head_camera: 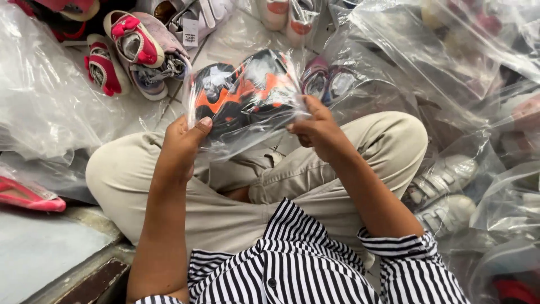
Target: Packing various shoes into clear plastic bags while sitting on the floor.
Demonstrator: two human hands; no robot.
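Note:
A clear plastic bag (236,138) with a pair of small orange, black and white shoes (247,90) inside is held up over my lap. My left hand (183,143) grips the bag's left edge, thumb on top. My right hand (315,129) pinches its right edge. I sit cross-legged in beige trousers (388,141) and a striped black and white shirt (304,264).
Pink and red children's shoes (132,48) lie loose on the tiled floor at the upper left. Large clear plastic bags (427,50) fill the right side. White strap shoes (444,191) in plastic lie by my right knee. A pink sandal (28,197) lies at the left.

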